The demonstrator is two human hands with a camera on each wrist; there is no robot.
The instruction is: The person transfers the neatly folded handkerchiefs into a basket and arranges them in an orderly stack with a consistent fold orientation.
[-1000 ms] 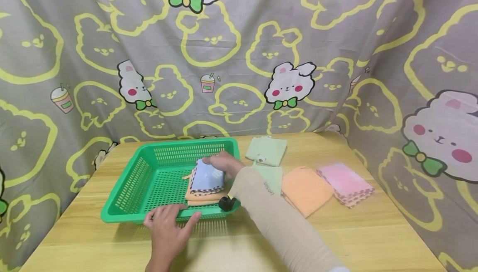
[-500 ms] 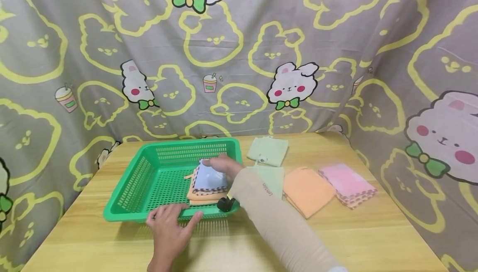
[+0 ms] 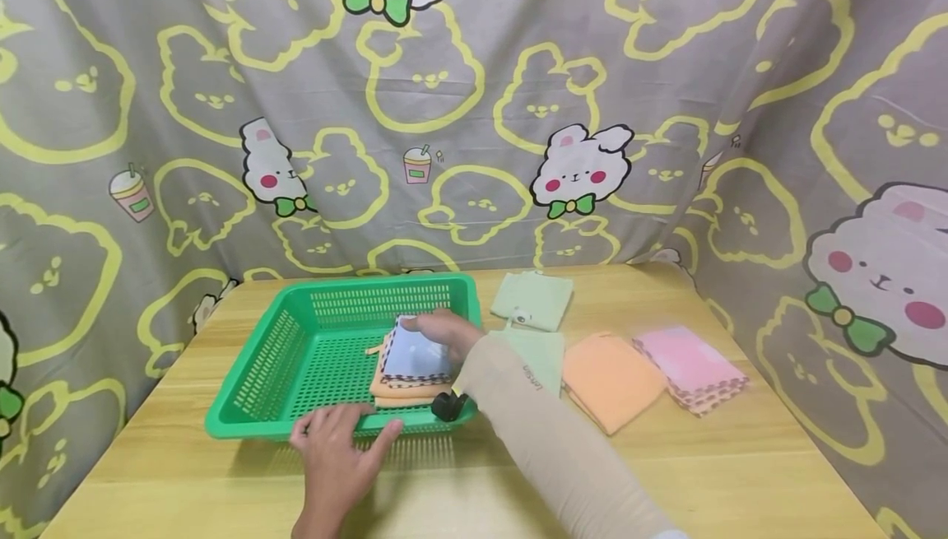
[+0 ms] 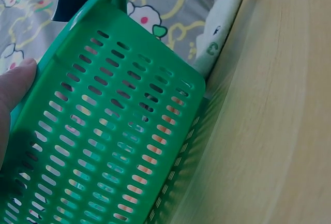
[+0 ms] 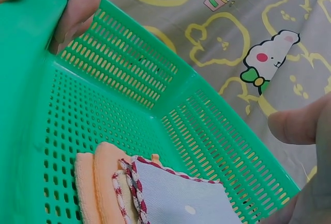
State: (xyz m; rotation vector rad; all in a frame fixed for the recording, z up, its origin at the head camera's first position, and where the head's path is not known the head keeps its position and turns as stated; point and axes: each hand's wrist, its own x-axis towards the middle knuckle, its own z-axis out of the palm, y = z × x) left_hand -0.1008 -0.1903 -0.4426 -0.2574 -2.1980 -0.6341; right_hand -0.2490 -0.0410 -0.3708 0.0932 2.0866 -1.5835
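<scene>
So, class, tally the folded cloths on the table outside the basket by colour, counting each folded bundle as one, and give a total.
Green cloths: 2
Orange cloth: 1
Pink cloth: 1
Total: 4

Room for a hand lay in the left part of the green basket (image 3: 252, 429); stacked cloths (image 3: 418, 354) and the right hand (image 3: 446, 330) filled its right. The left hand (image 3: 336, 453) blocked the near rim, the sleeve (image 3: 563, 444) the near right.
</scene>
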